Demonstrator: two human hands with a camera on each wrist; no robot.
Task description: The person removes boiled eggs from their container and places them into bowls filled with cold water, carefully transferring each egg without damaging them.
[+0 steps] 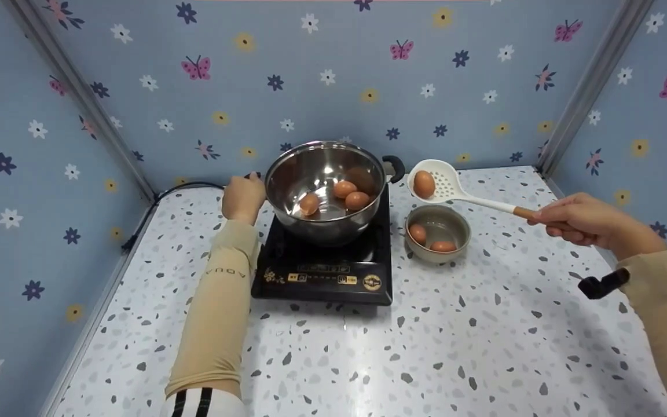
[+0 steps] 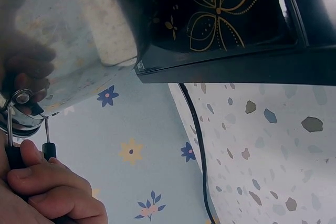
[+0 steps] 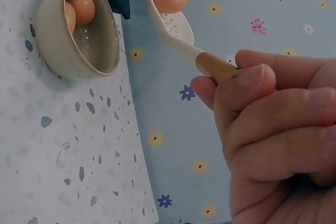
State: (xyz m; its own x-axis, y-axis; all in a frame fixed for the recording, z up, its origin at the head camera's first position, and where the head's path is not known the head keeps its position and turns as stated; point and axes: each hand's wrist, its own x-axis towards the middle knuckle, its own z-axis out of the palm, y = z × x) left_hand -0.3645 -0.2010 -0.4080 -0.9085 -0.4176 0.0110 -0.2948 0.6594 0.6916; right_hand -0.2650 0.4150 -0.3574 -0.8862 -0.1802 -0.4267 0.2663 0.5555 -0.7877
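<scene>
My right hand (image 1: 591, 223) grips the wooden handle of a white slotted skimmer (image 1: 452, 184). One brown egg (image 1: 424, 184) lies in its perforated bowl, above and just behind a small grey-beige bowl (image 1: 458, 255). Two brown eggs, one of them this egg (image 3: 82, 8), sit inside that bowl. At the left, my left hand (image 1: 243, 198) holds the black side handle (image 2: 49, 151) of a steel pot (image 1: 325, 229), fingers curled round it in the left wrist view. Three brown eggs, among them this one (image 1: 309, 204), rest on the pot's bottom.
Under the pot is a black induction cooker (image 1: 322, 289) with a front control panel. Its cord (image 1: 180, 186) runs left to the wall. The pot's other handle (image 1: 394, 168) juts toward the skimmer. Flower-patterned panels (image 1: 322, 75) enclose the speckled table (image 1: 455, 347) behind and at both sides.
</scene>
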